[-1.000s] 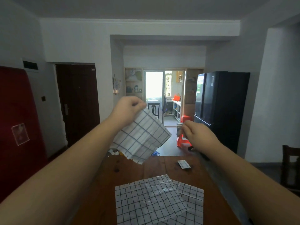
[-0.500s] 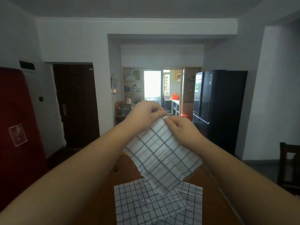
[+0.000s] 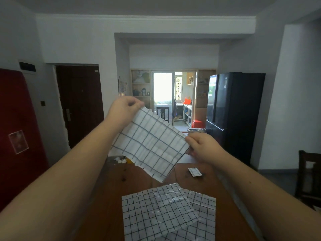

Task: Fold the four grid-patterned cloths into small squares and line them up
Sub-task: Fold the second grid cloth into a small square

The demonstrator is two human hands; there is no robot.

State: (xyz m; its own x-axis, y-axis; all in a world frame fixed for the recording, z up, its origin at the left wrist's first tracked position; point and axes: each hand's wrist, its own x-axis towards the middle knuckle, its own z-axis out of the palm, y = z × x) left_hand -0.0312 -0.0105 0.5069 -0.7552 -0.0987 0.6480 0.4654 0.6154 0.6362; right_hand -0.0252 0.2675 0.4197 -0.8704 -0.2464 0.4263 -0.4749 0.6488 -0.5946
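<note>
I hold one white grid-patterned cloth [image 3: 151,143] stretched in the air above the far half of the wooden table [image 3: 139,180]. My left hand [image 3: 124,109] pinches its upper left corner. My right hand [image 3: 202,146] pinches its right corner, lower down, so the cloth hangs tilted. Other grid cloths [image 3: 165,216] lie flat and overlapping on the table near me; how many lie in that pile I cannot tell. A small folded grid square [image 3: 195,171] rests on the table farther back on the right.
White crumpled scraps [image 3: 120,160] sit at the table's far left edge. A black fridge [image 3: 232,115] stands beyond on the right, a dark chair [image 3: 310,173] at the right edge, a red panel [image 3: 17,136] on the left.
My hands met at the cloth's top corner, then spread apart. My right hand slid down and right along the edge, opening the cloth out flat between both hands.
</note>
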